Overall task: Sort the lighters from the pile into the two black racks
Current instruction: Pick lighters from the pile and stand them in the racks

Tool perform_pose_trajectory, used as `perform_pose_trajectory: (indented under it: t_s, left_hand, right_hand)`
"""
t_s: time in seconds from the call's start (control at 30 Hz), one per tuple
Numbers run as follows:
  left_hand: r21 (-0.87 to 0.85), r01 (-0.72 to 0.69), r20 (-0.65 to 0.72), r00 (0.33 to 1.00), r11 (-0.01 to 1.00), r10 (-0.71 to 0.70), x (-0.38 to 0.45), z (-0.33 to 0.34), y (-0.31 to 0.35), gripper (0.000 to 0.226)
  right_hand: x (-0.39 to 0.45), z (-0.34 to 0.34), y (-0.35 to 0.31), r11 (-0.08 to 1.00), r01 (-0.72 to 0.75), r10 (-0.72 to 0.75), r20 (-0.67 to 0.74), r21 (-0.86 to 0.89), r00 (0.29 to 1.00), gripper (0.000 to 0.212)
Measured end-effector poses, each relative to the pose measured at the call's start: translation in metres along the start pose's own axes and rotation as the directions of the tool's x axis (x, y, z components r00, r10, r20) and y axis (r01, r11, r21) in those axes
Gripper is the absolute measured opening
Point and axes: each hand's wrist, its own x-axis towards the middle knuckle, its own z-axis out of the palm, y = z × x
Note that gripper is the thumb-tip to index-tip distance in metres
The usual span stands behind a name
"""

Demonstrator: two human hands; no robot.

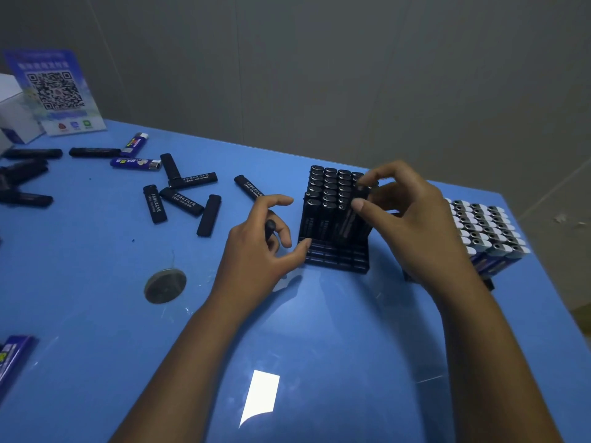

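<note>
Lighters, matte black with white print, stand upright in rows in the black rack [335, 260] on the blue bench [96, 298]; the right hand [406, 219] pinches one black lighter [353, 215] between thumb and fingers at the rack's right side; the left hand [259, 251] curls round another lighter [270, 228], just left of the rack; loose lighters [182, 199] lie farther left.

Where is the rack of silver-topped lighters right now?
In the head view, the rack of silver-topped lighters stands at the table's far right edge, just behind the right hand.
</note>
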Motion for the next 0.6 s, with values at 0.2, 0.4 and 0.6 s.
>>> perform_pose_trajectory:
  t_s: [0.2,0.4,0.6]
  left_hand:
    - [0.006,-0.002,0.002,1.0,1.0,0.002,0.001,0.001,0.0,0.051]
    - [0.01,-0.011,0.005,1.0,1.0,0.011,0.0,0.001,0.0,0.051]
    - [0.012,-0.014,0.009,1.0,1.0,0.014,0.0,0.002,0.001,0.051]
  right_hand:
    - [0.002,0.001,0.006,0.988,0.029,-0.035,-0.037,-0.154,0.999,0.015]
    - [0.004,-0.002,0.013,0.973,-0.027,0.013,-0.066,-0.228,0.998,0.019]
    - [0.003,-0.002,0.012,0.967,-0.043,0.027,-0.065,-0.25,0.998,0.02]
